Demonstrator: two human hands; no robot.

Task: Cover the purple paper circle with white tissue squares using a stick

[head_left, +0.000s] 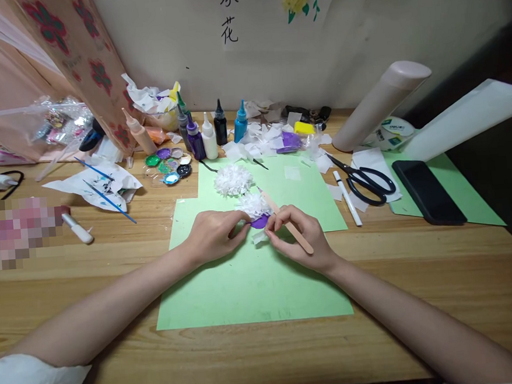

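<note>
My left hand (217, 235) pinches the left edge of a small purple base (259, 221) covered in white ruffled paper petals (253, 204). My right hand (303, 235) is closed around a flat wooden stick (302, 239), which slants up towards the petals. Beneath its thumb and fingertips is a small white paper square (260, 237); whether they grip it I cannot tell. Just behind sits a larger white paper pompom flower (233, 180). All this is on light green paper (254, 291).
Paint bottles (195, 139), a paint palette (170, 163) and white paper scraps (261, 136) line the back. At right are black-handled scissors (364, 181), a white marker (347, 199) and a phone (429, 191). Thin blue brushes (110, 201) lie on crumpled tissue at left.
</note>
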